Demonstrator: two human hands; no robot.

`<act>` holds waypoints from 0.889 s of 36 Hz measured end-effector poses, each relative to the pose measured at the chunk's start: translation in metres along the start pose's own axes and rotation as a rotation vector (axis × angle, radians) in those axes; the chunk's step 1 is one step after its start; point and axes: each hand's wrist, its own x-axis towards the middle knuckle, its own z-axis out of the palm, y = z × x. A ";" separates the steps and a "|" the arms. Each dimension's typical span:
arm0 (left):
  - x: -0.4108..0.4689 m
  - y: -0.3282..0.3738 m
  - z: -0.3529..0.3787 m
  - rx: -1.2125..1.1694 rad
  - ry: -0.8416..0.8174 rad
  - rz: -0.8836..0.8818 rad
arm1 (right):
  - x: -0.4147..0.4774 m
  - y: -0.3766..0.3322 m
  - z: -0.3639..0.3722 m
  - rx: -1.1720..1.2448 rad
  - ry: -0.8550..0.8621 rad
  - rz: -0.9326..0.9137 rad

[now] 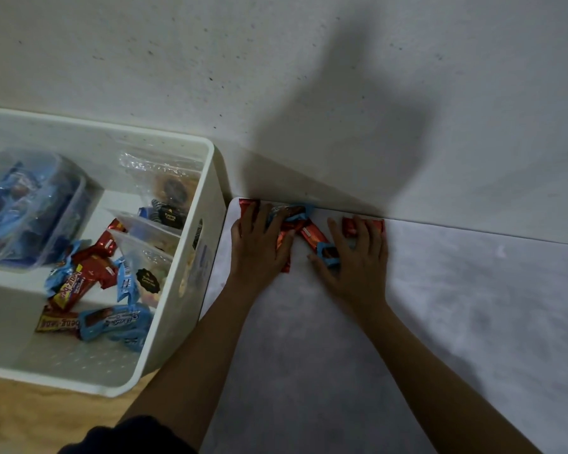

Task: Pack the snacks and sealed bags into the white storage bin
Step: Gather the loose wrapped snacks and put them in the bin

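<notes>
Resting both hands on loose snacks beside the white bin

Standing at the far left, the white bin (164,339) sits partly on the grey table (440,306) and partly out over the wooden floor (30,414). Inside it, against its left side, is a clear tub (23,208) holding blue packets. Along the bin's right wall several sealed bags (145,253) stand upright, one behind another, two of them with dark round labels. On the bin's floor between tub and bags lies a loose heap of red and blue wrapped snacks (79,276), and nearer the front a blue packet (115,322) lies over a red and yellow bar.

Just right of the bin, at the table's far edge where it meets the wall (276,77), the rest of the snacks lie outside the bin. The left hand (259,244) is palm down with its fingers spread flat across them: a red wrapper (247,204) shows beyond its fingertips, and a blue wrapper (289,213) pokes out at its right side. Between the hands a red bar (312,234) lies at a slant.

The right hand (358,257) is also palm down with its fingers spread, not closed round anything. A small blue packet (328,255) lies between its thumb and first finger, and a red packet (350,226) shows under its fingertips near the wall. Both forearms reach in from the bottom of the view, and a dark sleeve (138,434) shows at the lower left.
</notes>
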 end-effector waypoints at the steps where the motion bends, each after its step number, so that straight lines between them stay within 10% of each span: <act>1: 0.000 -0.001 0.000 0.004 0.009 0.000 | 0.000 -0.002 0.001 0.006 0.005 -0.002; 32: 0.007 -0.012 -0.005 -0.023 0.124 -0.014 | 0.022 -0.007 0.009 -0.106 0.019 -0.199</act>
